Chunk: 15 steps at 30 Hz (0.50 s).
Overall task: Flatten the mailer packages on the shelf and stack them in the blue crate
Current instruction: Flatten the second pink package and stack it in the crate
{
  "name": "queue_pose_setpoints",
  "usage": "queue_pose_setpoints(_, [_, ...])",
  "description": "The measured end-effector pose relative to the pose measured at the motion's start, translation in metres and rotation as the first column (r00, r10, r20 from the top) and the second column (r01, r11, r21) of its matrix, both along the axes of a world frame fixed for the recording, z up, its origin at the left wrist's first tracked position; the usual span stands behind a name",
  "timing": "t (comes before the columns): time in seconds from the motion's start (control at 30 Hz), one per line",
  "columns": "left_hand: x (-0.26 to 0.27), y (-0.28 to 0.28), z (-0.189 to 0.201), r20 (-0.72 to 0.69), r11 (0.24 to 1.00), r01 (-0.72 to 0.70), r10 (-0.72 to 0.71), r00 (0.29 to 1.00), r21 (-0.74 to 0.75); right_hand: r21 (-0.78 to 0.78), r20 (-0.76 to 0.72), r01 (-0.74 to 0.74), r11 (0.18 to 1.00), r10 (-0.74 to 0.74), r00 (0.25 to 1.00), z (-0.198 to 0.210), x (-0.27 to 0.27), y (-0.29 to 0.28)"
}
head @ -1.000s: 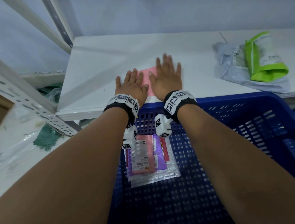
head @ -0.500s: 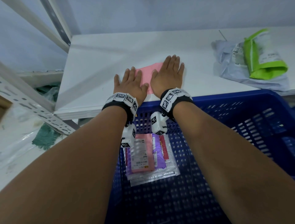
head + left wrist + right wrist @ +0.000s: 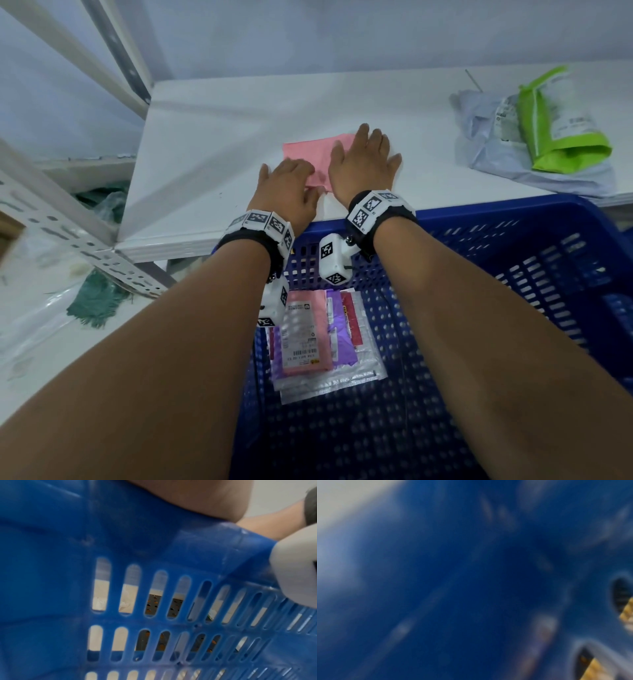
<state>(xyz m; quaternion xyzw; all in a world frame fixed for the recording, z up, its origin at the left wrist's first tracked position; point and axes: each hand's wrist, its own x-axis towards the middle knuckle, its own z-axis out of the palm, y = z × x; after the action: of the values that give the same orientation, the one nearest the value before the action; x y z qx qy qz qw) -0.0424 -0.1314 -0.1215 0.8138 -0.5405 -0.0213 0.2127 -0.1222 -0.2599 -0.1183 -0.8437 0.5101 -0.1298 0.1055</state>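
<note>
Pink mailer (image 3: 310,156) lay flat on the white shelf (image 3: 212,147), near its front edge, just behind the blue crate (image 3: 534,270). Right hand (image 3: 363,164) was palm-down on the mailer's right part, fingers straight and together, pressing, not gripping; probably squeezing the air out so it stacks flat. Left hand (image 3: 287,192) sat at the near-left corner with fingers bent over the edge; looked like a pinch to lift it, but from the head view I couldn't tell whether it actually had hold. Wrist views showed only crate wall (image 3: 154,601), the right one blurred.

Crate sat directly below the shelf lip, so the drop is short. Stack of flattened mailers (image 3: 318,339) was already on the crate floor, pink one on top, label up with a barcode; text too small to read. Grey mailer (image 3: 489,154) with a green pouch (image 3: 561,126) on it waited far right on the shelf, labels unreadable.
</note>
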Motion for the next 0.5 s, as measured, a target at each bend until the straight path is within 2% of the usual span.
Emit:
queue_pose_setpoints(0.17, [-0.005, 0.003, 0.004, 0.006, 0.989, -0.051, 0.053, 0.999, -0.142, -0.027, 0.212, -0.045, 0.999, 0.049, 0.976, 0.0, -0.002, -0.002])
queue_pose_setpoints(0.27, [-0.006, 0.004, 0.005, -0.018, 0.964, -0.079, 0.077, 0.997, -0.253, 0.064, 0.417, -0.117, 0.991, 0.08, 0.905, 0.006, -0.007, -0.003])
queue_pose_setpoints(0.33, [-0.006, 0.004, 0.003, -0.037, 0.947, -0.087, 0.079, 0.996, -0.308, 0.148, 0.58, -0.13, 0.98, 0.02, 0.815, 0.011, -0.011, -0.004])
queue_pose_setpoints(0.4, [-0.007, 0.005, 0.002, -0.046, 0.938, -0.083, 0.072, 0.996, -0.337, 0.292, 0.728, -0.129, 0.948, -0.133, 0.672, 0.013, -0.014, -0.006])
queue_pose_setpoints(0.47, [-0.009, 0.008, 0.006, -0.094, 0.921, -0.111, 0.082, 0.992, -0.373, 0.415, 0.792, -0.135, 0.9, -0.284, 0.54, 0.016, -0.018, -0.011])
queue_pose_setpoints(0.5, [-0.01, 0.009, 0.008, -0.133, 0.909, -0.141, 0.096, 0.986, -0.393, 0.456, 0.8, -0.14, 0.879, -0.336, 0.497, 0.016, -0.02, -0.015])
